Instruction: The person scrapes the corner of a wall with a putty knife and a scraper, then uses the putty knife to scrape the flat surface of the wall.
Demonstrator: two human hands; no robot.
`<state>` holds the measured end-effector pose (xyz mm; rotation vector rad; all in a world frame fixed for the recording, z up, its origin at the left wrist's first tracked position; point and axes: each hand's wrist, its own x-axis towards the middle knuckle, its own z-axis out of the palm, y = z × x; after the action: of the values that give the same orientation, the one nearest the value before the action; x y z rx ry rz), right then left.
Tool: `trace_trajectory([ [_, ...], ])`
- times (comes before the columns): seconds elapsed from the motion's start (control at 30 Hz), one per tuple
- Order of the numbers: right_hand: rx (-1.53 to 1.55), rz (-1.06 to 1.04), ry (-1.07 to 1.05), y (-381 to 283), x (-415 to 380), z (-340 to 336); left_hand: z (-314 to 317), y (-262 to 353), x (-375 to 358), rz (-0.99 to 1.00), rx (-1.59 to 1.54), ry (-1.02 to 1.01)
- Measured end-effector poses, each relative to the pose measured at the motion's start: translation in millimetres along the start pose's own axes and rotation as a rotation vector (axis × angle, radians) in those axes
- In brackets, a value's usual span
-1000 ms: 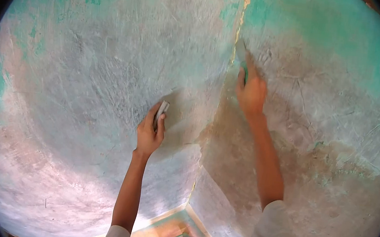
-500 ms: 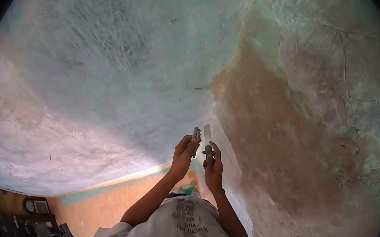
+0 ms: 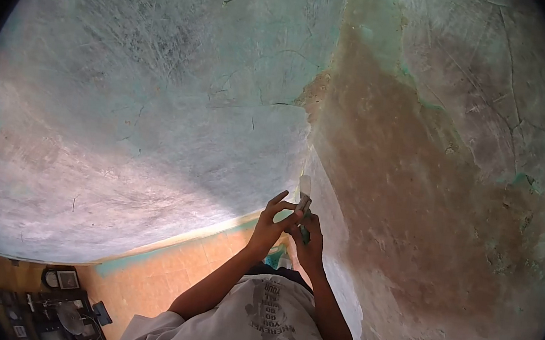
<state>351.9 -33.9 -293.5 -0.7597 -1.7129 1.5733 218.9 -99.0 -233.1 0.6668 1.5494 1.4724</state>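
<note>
My right hand [image 3: 311,246] is closed around the green handle of a putty knife [image 3: 305,184], its pale flat blade pointing up and away from me. My left hand [image 3: 270,226] meets it from the left, thumb and index finger pinching a narrow greyish flat piece [image 3: 305,204] that overlaps the base of the blade. The other left fingers are lifted and partly stretched. Both hands are in front of my chest, close to the corner of the room. My right fingers are partly hidden behind the piece and the handle.
A worn green-grey plaster wall [image 3: 161,92] rises on the left. The right wall [image 3: 391,182] has a large brown patch, with cracks higher up. Orange tiled floor [image 3: 191,251] shows below. Dark furniture with items on it [image 3: 58,313] stands at lower left.
My left hand has moved right, bringing the narrow piece from beside the putty knife onto its blade base. Some left fingers have lifted away. The view has shifted slightly.
</note>
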Motion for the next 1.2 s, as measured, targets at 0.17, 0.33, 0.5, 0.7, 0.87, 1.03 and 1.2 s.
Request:
trace_trajectory([
  [0.17, 0.299, 0.311, -0.16, -13, 6, -16, 0, 6, 10, -0.083, -0.25, 0.104],
  [0.33, 0.702, 0.401, -0.268, 15, 3, -25, -11, -9, 18, -0.124, -0.131, 0.086],
  [0.5, 0.482, 0.268, -0.133, 19, 4, -7, -15, -26, 33, 0.071, -0.415, 0.297],
  [0.7, 0.419, 0.236, -0.107, -12, 9, 6, -3, -22, 37, 0.198, -0.472, 0.235],
  [0.87, 0.342, 0.202, -0.133, -17, 4, -21, -8, -10, 36, 0.226, -0.515, 0.243],
  [1.03, 0.381, 0.218, -0.07, -17, 3, -54, -60, 4, 46, 0.167, -0.592, -0.087],
  [1.2, 0.35, 0.132, -0.034, -39, 28, -71, -56, 84, 49, 0.399, -0.263, -0.224],
])
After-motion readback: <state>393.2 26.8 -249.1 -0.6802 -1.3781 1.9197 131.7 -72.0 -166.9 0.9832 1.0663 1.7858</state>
